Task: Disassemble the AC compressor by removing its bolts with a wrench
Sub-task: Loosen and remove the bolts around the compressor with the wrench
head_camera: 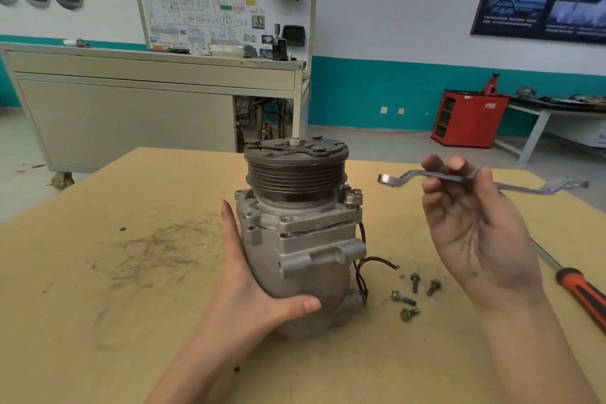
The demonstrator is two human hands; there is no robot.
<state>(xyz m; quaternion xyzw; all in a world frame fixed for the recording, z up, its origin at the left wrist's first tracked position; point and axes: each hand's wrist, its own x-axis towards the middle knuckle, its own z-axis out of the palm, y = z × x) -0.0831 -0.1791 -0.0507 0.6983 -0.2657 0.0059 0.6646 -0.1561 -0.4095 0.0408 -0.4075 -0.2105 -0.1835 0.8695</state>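
Observation:
The grey AC compressor stands upright on the tan table, its ribbed pulley on top. My left hand holds its lower body, fingers up the left side and thumb across the front. My right hand is raised to the right of it, palm towards me, fingertips pinching a silver offset ring wrench in the air. The wrench's near ring end points at the pulley without touching it. Several loose bolts lie on the table by the compressor's right foot, beside its black wires.
A red-and-black handled screwdriver lies at the table's right edge. Dark scuff marks cover the table to the left. Behind stand a grey training cabinet with a diagram board, a red cabinet and a white bench.

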